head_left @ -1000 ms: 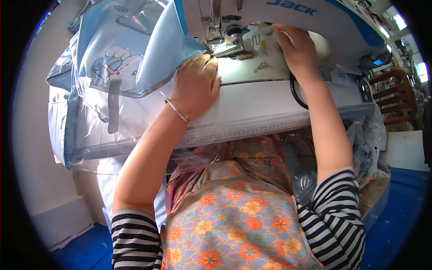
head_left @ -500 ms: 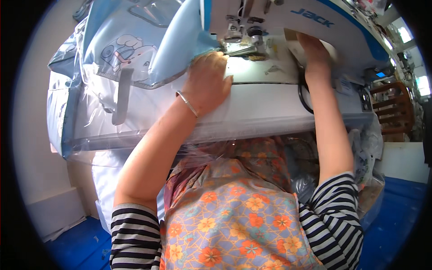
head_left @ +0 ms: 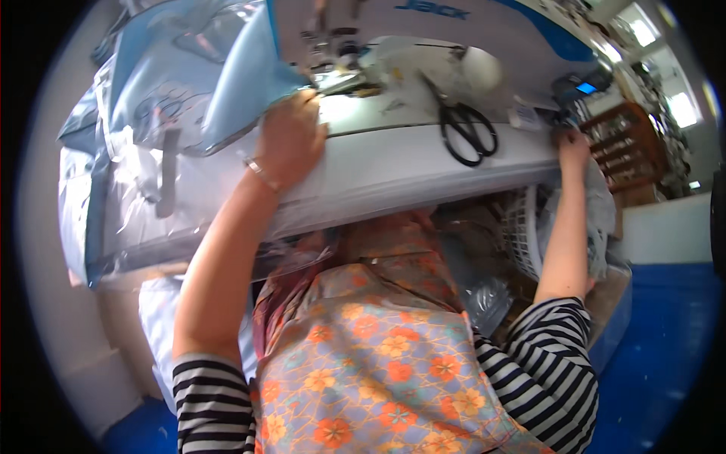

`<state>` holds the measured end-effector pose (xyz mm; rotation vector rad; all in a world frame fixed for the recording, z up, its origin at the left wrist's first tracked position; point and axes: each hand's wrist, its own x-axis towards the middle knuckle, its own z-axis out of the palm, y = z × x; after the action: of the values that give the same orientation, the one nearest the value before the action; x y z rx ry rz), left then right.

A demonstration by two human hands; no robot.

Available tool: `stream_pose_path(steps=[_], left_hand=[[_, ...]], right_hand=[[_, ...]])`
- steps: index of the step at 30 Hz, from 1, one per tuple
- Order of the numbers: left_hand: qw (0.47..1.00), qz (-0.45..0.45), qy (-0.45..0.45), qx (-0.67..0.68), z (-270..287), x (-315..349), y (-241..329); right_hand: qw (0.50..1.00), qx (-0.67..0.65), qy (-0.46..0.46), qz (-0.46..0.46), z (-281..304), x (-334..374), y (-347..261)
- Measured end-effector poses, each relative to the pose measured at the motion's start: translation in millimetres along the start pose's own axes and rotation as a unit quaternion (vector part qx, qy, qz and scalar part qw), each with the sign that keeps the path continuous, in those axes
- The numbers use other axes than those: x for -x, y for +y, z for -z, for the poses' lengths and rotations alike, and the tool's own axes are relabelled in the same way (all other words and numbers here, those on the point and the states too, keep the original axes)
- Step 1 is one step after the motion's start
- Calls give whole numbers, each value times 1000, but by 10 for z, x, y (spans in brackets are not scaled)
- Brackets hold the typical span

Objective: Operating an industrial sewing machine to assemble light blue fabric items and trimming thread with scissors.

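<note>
My left hand [head_left: 291,140], a bangle on its wrist, has its fingers bent over the corner of a light blue sheet [head_left: 240,83], which looks like a coated bag panel with clear plastic. The fingertips are close to the needle area of a white and blue sewing machine [head_left: 484,23]. At the right end of the table, my right hand [head_left: 572,145] has curled fingers by the table's edge; what they touch is dark and blurred. Black-handled scissors [head_left: 470,130] lie on the table between the hands, apart from both.
A pale, rounded object [head_left: 482,69] sits behind the scissors. Beneath the table's right side is a white plastic basket [head_left: 520,231]. A small control box with a lit blue screen [head_left: 586,88] and a brown wooden chair back [head_left: 624,144] are at the right.
My right hand has come out from under the machine's arm and moved right to the table's end, uncovering the scissors. My left hand stays on the blue sheet. The whole view has shifted.
</note>
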<state>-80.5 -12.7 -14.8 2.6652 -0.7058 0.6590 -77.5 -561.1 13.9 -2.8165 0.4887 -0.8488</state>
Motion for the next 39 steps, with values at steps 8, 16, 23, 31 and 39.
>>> stream_pose_path(steps=[8, 16, 23, 31, 39], left_hand=[[999, -6, 28, 21, -55, 64, -11], [999, 5, 30, 24, 13, 71, -1], [999, 0, -19, -49, 71, 90, 25], [999, -12, -44, -3, 181, 167, 0], [989, 5, -133, 58, 624, 289, 1]], right_hand=[[879, -324, -73, 341, 348, 1512, -2259], [726, -419, -166, 519, 179, 2539, -3200], [722, -468, -239, 451, 320, 2438, -3137], [730, -470, -262, 421, 255, 2231, -3241], [728, -472, -299, 397, 129, 1904, -3417]])
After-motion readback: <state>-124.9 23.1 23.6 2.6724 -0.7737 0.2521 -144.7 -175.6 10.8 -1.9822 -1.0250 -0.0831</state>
